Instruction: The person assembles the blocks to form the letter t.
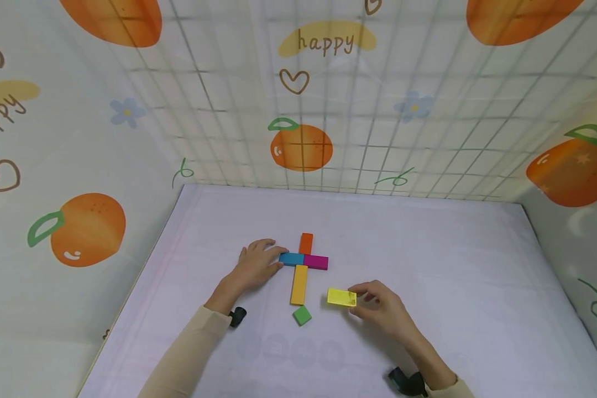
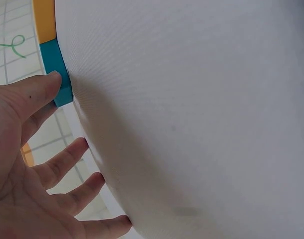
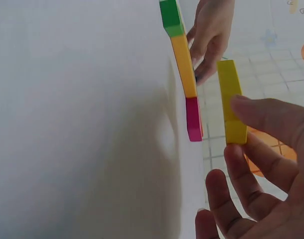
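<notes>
In the head view, my left hand (image 1: pixel 256 265) pinches the left end of a blue block (image 1: pixel 291 258); the left wrist view has the thumb on that block (image 2: pixel 56 64) and the other fingers spread. A magenta block (image 1: pixel 316 262) meets the blue one end to end. Above their joint lies an orange block (image 1: pixel 305 244), and below it a longer yellow-orange block (image 1: pixel 299 285). A small green block (image 1: pixel 302 315) sits turned at the bottom end. To the right, my right hand (image 1: pixel 382 308) holds a bright yellow block (image 1: pixel 341 297) between thumb and fingers, raised off the table.
The white table (image 1: pixel 453 276) is bounded at the back by a grid-patterned curtain (image 1: pixel 229 138) printed with oranges. Similar printed cloth (image 1: pixel 20 298) hangs on the left side. Dark wrist cameras (image 1: pixel 408 381) are strapped on both wrists.
</notes>
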{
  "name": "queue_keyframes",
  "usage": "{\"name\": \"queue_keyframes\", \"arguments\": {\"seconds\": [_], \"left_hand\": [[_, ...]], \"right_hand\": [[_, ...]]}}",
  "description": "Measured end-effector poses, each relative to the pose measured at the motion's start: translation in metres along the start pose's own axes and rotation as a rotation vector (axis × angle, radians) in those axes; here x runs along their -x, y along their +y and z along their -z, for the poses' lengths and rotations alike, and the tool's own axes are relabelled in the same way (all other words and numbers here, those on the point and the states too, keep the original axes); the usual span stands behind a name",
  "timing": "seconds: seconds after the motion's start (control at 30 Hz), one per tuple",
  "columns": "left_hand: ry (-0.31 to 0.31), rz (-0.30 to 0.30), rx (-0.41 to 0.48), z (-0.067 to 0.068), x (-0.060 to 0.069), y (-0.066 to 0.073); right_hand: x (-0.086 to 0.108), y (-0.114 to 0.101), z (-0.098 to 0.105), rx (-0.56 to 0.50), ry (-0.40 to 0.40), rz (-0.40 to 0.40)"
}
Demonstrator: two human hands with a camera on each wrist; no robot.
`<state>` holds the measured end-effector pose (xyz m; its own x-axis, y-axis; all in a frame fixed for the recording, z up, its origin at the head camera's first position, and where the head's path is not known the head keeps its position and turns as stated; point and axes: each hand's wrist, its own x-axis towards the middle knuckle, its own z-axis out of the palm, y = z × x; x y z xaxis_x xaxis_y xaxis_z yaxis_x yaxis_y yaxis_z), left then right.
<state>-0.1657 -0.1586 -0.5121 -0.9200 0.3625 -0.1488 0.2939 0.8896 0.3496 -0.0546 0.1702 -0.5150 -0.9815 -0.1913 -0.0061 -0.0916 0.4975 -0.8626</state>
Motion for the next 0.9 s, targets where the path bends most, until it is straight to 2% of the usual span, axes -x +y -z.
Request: {"name": "queue_keyframes", "arguments": {"seconds": [0.2,0.6,0.9], "left_hand": [[-0.004,-0.003,0.001,0.001,0.000,0.000],[-0.010,0.006,0.002,0.001,0.001,0.002],[0.001,-0.001,-0.012,0.003,0.002,0.003]], "right_hand": [[0.003,-0.005,-0.005,0.003,-0.030,-0.032],[0.008,-0.003,-0.015,0.018,-0.131,0.072],[0.010,-0.002,-0.026,0.107,-0.179,0.093]]}}
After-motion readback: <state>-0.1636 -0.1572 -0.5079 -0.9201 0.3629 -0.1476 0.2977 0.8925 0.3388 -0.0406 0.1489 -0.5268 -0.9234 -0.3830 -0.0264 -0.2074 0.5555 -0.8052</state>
